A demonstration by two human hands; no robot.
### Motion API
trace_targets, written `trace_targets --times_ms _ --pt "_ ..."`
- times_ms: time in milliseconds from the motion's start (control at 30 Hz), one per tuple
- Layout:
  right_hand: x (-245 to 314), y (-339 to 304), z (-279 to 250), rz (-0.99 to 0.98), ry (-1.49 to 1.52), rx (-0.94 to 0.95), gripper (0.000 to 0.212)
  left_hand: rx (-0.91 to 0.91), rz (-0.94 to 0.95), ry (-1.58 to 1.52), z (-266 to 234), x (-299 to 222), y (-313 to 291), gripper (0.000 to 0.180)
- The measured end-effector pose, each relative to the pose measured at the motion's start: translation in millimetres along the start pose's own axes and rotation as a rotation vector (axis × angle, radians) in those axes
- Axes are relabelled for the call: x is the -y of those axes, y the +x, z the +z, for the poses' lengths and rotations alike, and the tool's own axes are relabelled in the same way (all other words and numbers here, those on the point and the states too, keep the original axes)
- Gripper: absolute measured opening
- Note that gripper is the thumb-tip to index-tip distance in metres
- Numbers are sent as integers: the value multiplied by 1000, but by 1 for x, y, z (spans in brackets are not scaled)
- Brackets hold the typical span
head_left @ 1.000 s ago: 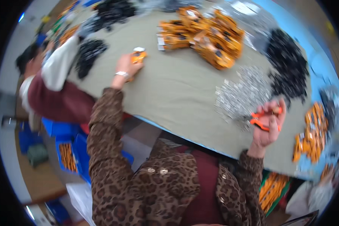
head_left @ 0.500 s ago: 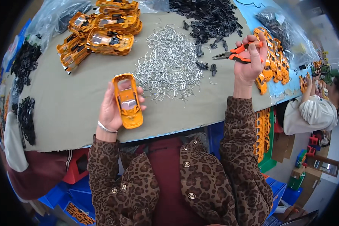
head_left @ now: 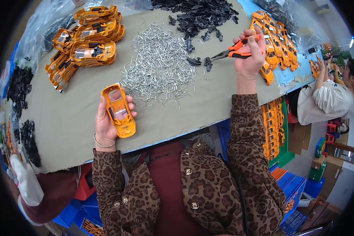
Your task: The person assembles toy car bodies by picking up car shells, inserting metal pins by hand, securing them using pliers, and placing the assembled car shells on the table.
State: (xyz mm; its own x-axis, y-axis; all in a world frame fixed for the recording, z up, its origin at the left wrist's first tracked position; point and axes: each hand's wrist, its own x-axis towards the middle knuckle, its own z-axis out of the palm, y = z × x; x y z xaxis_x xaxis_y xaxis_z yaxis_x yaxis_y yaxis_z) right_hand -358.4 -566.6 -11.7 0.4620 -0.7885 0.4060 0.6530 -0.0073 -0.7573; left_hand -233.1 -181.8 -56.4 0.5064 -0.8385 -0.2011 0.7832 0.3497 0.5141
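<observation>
My left hand (head_left: 105,126) holds an orange toy car body shell (head_left: 125,126) with its hollow inside facing up, above the near edge of the table. In my right hand (head_left: 248,63) is a pair of needle-nose pliers (head_left: 221,55) with orange and black handles. The pliers' tips are at a small black plastic part (head_left: 208,65); whether they grip it I cannot tell. Between my hands lies a heap of bent silver wire pieces (head_left: 157,67).
Orange car shells (head_left: 92,53) are stacked at the far left; more shells (head_left: 279,47) stand in rows at the right. Black plastic parts (head_left: 200,15) are heaped at the back. Below the right table edge is a green crate (head_left: 283,157). Another person (head_left: 326,102) sits at the right.
The pliers have moved left to the single black part. My view has shifted, so the table things appear further left. The car shell stays in my left hand.
</observation>
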Motion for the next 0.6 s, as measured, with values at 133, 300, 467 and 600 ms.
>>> trace_targets --times_ms 133,300,467,600 --pt "-7 -3 -20 103 236 -155 33 -5 1 -7 1 0 -2 56" --pt "8 -1 -22 174 505 -65 31 2 -4 -12 -1 1 1 57" --pt "8 -10 -9 176 329 -17 34 13 4 -12 0 1 2 57" --pt "10 -22 8 144 216 -61 39 13 4 -13 2 1 2 57"
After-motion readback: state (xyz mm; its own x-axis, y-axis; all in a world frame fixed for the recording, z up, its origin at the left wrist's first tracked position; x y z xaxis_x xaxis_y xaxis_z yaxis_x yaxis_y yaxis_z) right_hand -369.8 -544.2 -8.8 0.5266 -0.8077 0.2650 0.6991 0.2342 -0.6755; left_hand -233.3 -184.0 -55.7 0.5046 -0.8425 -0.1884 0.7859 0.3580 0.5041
